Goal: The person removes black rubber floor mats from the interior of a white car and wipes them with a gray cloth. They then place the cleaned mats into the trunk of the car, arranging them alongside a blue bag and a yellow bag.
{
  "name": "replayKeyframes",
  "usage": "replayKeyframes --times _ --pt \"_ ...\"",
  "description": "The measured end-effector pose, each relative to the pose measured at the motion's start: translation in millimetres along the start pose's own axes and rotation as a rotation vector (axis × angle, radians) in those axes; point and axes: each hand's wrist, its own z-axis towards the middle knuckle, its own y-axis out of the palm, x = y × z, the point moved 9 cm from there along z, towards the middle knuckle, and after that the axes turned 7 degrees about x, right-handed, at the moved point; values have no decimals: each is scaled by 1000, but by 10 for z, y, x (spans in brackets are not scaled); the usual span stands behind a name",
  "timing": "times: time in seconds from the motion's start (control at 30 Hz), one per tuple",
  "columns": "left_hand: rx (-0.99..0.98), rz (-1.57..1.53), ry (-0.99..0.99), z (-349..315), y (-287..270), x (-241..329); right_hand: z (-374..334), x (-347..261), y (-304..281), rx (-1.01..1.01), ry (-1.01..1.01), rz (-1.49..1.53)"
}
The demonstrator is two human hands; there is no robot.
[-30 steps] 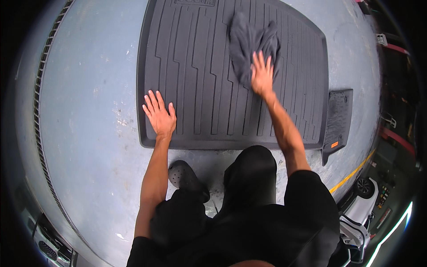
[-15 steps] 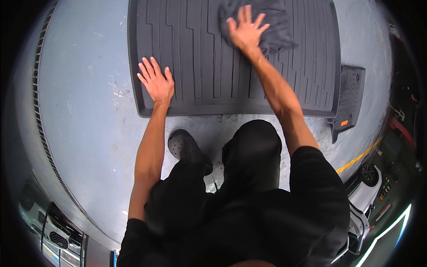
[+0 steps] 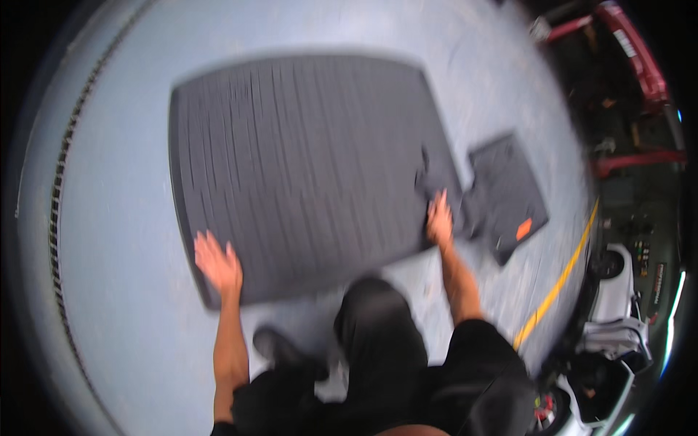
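A large dark grey ribbed car mat [image 3: 313, 152] with a raised rim lies on the floor in front of me. My left hand [image 3: 219, 266] is open, its fingers stretched out over the mat's near left corner. At the mat's right edge, my right hand [image 3: 440, 220] is closed on a dark cloth [image 3: 434, 182]. The cloth is bunched and blurred, so its full outline is hard to tell apart from the mats. Just right of that hand lies a smaller dark mat [image 3: 518, 190] with an orange label.
My dark shoe [image 3: 276, 345] and bent knee [image 3: 374, 312] are close to the mat's near edge. A drain grate [image 3: 62, 189] runs along the left. On the right are a yellow floor line [image 3: 556, 294], a red metal frame [image 3: 636, 54] and a light-coloured car [image 3: 614, 334].
My right hand has drawn the cloth from the mat's middle toward me and rightward to its edge, fingers closing. The view has shifted and tilted, showing the whole mat. The left hand stays open.
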Motion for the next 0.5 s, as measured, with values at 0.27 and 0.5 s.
replayKeyframes --times 0.27,0.5 --pt "-322 -389 440 -949 -1035 1556 -2073 -1770 1020 -727 -380 279" --pt "-514 -447 689 -2071 52 1380 -1100 -554 555 -611 -57 -59"
